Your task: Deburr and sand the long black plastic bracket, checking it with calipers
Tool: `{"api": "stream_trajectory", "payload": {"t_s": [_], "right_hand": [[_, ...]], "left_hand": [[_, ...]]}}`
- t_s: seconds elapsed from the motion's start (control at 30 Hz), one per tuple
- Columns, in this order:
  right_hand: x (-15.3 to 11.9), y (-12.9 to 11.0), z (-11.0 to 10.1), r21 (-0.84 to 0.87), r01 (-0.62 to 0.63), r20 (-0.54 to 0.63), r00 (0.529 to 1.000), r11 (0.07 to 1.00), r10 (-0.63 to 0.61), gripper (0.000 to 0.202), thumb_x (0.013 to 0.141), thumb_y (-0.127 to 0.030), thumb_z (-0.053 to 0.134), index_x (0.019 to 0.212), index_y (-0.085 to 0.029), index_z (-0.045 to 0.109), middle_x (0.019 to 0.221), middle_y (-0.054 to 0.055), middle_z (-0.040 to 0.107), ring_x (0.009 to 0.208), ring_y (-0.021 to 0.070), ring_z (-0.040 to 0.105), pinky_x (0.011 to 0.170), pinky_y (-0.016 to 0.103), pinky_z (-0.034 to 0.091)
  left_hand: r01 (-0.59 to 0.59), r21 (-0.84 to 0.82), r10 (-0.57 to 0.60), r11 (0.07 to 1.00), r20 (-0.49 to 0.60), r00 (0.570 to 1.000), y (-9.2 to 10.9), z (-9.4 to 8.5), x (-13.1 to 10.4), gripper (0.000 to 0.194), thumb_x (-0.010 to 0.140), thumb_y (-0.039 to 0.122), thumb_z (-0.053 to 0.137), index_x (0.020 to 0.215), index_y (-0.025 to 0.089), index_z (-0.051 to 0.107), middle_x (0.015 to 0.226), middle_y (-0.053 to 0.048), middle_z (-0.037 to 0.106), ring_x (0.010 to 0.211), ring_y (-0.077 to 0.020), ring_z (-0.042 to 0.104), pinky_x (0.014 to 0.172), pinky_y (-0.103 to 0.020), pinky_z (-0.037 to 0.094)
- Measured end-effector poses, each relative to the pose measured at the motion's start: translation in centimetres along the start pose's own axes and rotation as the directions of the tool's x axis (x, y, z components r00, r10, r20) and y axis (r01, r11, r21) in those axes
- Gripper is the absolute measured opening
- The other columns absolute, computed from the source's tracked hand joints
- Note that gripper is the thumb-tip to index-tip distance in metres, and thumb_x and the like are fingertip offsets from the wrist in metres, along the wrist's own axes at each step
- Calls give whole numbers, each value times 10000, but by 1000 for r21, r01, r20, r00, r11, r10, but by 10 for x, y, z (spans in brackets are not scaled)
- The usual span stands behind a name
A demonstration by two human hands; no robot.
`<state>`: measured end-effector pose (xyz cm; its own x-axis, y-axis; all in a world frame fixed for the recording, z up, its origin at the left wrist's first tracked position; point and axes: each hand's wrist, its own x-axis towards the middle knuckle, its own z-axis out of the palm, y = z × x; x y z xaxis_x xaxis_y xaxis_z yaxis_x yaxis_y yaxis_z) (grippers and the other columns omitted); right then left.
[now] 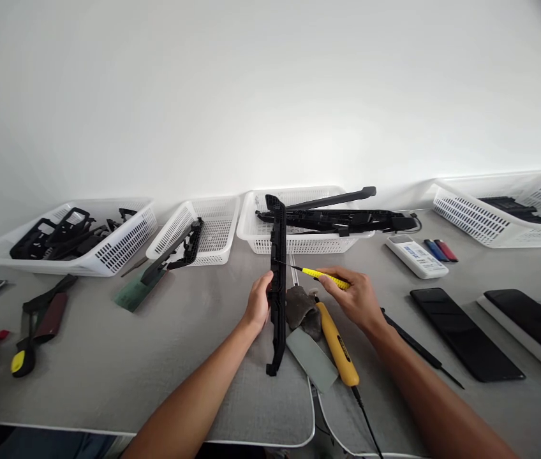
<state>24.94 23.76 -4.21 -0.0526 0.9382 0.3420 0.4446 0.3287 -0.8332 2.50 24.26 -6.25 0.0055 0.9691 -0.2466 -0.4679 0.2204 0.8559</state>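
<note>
1. Grip of the left hand (257, 301): closed around a long, narrow, black plastic bar (278, 271), held lengthwise away from the body, reaching past the grip at both ends.
2. Left forearm (203, 389): slanting inward from lower left, thumb along the bar's near side.
3. Grip of the right hand (354, 292): closed pen-fashion on a slim bright-yellow tool (332, 278), thin dark tip aimed leftward at the bar, just beyond the left grip; cannot tell whether touching.
4. Right forearm (423, 376): angled in from lower right, back of the hand upward.
5. Between and nearer than both grips: thick orange-yellow corded tool (336, 344), flat grey-green rectangular block (312, 359).
6. Beyond both grips: white perforated plastic basket (309, 245) with black parts (337, 220).
</note>
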Motion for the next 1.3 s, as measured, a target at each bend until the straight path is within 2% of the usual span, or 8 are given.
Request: {"api": "stream_trajectory", "payload": {"t_s": [0.1, 0.27, 0.53, 0.67, 0.83, 1.0, 1.13, 1.3], "right_hand": [[0, 0, -2, -16, 16, 56, 998, 1000, -15, 461, 986, -566, 631, 1000, -169, 866, 803, 68, 798, 646, 210, 639, 578, 300, 434], [1, -1, -7, 1, 29, 132, 991, 1000, -29, 440, 991, -557, 640, 998, -176, 861, 801, 54, 788, 659, 200, 632, 592, 290, 426], [2, -7, -9, 13, 48, 336, 940, 999, -50, 471, 1004, -589, 604, 946, -186, 839, 758, 43, 757, 624, 186, 594, 559, 289, 397], [3, -6, -8, -14, 35, 289, 957, 999, -30, 485, 1006, -600, 592, 908, -190, 832, 779, 47, 771, 666, 204, 636, 592, 292, 443], [4, -4, -5, -32, 27, 158, 987, 999, -21, 519, 999, -633, 588, 948, -182, 838, 815, 62, 790, 712, 229, 682, 638, 300, 479], [2, -5, 0, -31, 7, 95, 995, 999, -4, 554, 1012, -654, 558, 1001, -172, 832, 799, 62, 769, 695, 224, 653, 641, 309, 458], [-1, -9, 4, 51, 3, 230, 973, 999, -14, 551, 1039, -631, 534, 1151, -170, 814, 827, 55, 753, 717, 215, 635, 647, 304, 460], [-3, -13, 6, 149, -68, 416, 909, 986, 0, 566, 1026, -567, 579, 1382, -145, 701, 676, -11, 642, 610, 170, 559, 576, 274, 424]], "left_hand": [[-26, 24, 26, 999, -11, 1000, -1, -3, 3, 524, 748, 677, 780, 725, 167, 663, 594, -14, 634, 432, -138, 547, 414, -266, 380], [-6, -4, 6, 1000, -70, 998, -1, -7, 5, 549, 744, 692, 778, 824, 154, 705, 592, -2, 634, 424, -142, 565, 404, -254, 368], [-43, -34, 39, 999, -94, 995, 4, -7, 5, 532, 804, 684, 750, 904, 161, 749, 560, 31, 584, 404, -118, 504, 394, -246, 313], [-44, -31, 42, 999, -66, 997, 6, -5, 4, 561, 801, 690, 767, 939, 147, 770, 598, 15, 613, 443, -116, 505, 405, -246, 309], [-8, -55, 11, 998, 45, 999, 5, -3, 7, 602, 758, 720, 811, 877, 132, 751, 677, -34, 671, 551, -153, 611, 521, -270, 475], [-17, -21, 19, 1000, 107, 994, 3, 0, 2, 685, 721, 827, 796, 873, 166, 700, 742, -57, 712, 640, -199, 685, 574, -292, 507], [-38, -47, 43, 998, 123, 991, 4, 2, 0, 724, 722, 895, 728, 806, 180, 663, 685, -36, 648, 647, -202, 660, 571, -295, 477], [-66, -64, 68, 996, 22, 997, 4, 0, 4, 747, 615, 897, 793, 819, 188, 674, 721, -13, 639, 692, -194, 635, 612, -283, 471]]}}
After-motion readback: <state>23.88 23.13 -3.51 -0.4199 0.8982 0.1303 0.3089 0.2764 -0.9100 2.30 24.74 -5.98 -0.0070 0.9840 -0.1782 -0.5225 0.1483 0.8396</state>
